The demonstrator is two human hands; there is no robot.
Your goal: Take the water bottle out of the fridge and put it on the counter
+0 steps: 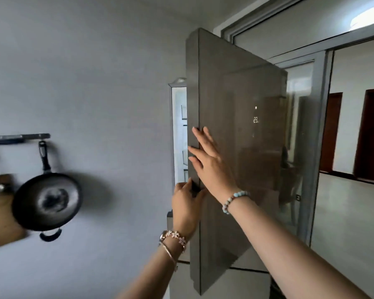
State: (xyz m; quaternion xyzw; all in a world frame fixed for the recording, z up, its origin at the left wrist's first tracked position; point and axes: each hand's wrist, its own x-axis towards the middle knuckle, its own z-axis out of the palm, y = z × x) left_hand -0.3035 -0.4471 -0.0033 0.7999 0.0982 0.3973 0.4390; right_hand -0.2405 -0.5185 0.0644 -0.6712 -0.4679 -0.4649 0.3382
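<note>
Left hand (187, 196) fingers grip fridge door (242, 130) edge; right hand (209, 160) splayed flat above. Recommend swinging wide; bottle unseen.

Wall rail (20, 138) carries hanging black pan (47, 200); fridge shelves (184, 134) barely visible

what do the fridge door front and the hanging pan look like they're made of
Fridge door: the front looks like glossy grey-brown glass or a glass-like panel, since it mirrors the room and a lit display shines through it. The edge band looks matte, metal or plastic, hard to tell.
Pan: probably dark coated metal, dull black with a worn grey patch in the middle; its handle looks like black plastic. The picture is blurred there.
</note>
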